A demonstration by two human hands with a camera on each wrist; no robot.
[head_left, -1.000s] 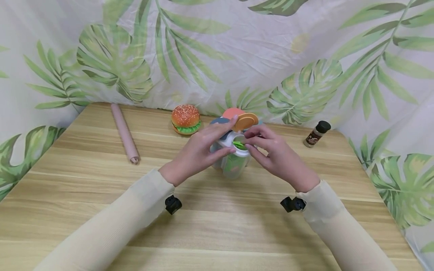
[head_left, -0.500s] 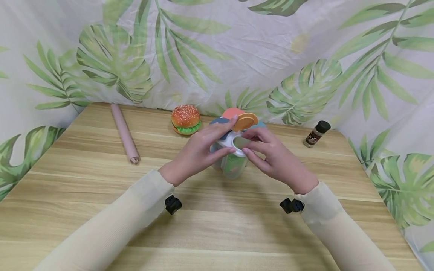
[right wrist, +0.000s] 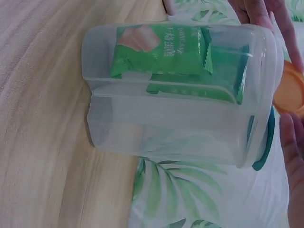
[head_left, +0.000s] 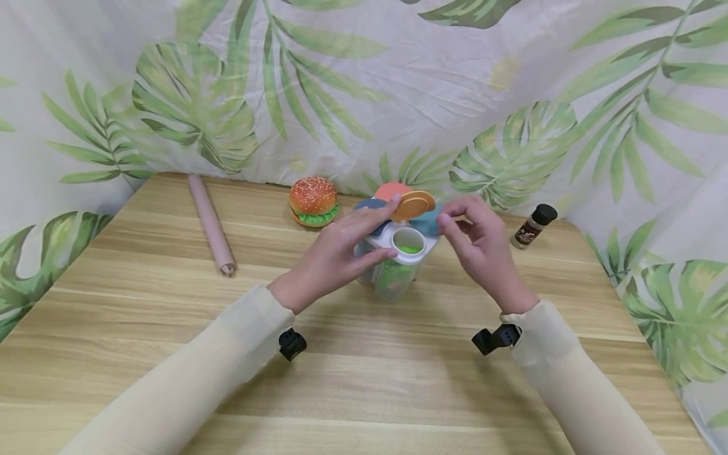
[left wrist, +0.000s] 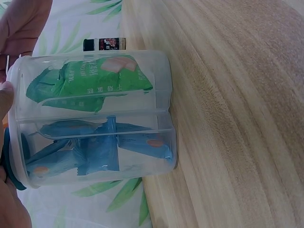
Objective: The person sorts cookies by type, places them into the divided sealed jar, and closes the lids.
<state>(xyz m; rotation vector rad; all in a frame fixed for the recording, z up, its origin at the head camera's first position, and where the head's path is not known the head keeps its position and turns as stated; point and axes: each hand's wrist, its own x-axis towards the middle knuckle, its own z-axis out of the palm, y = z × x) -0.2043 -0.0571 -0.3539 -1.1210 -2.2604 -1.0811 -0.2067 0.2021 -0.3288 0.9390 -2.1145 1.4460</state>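
A clear plastic storage container (head_left: 394, 289) with a white rim stands upright on the table. Its orange flip lid (head_left: 414, 205) is raised, leaving a round opening with something green inside. My left hand (head_left: 335, 256) grips the container's top, thumb on the front rim and fingers against the raised orange lid. Beside the teal lid (head_left: 428, 221), my right hand (head_left: 480, 246) has bent fingers and nothing visible between them; whether it touches that lid I cannot tell. Green packets (right wrist: 166, 52) and blue packets (left wrist: 95, 147) fill separate compartments.
Left of the container sits a toy-like hamburger (head_left: 314, 201). A rolled pinkish sheet (head_left: 210, 224) lies farther left. At the right stands a spice bottle (head_left: 533, 225) with a black cap. Leaf-patterned cloth (head_left: 341, 88) hangs behind the wooden table (head_left: 364, 398).
My right hand has moved from the container's opening to the right, beside the teal lid. The green item has gone down inside the opening. My left hand keeps its place.
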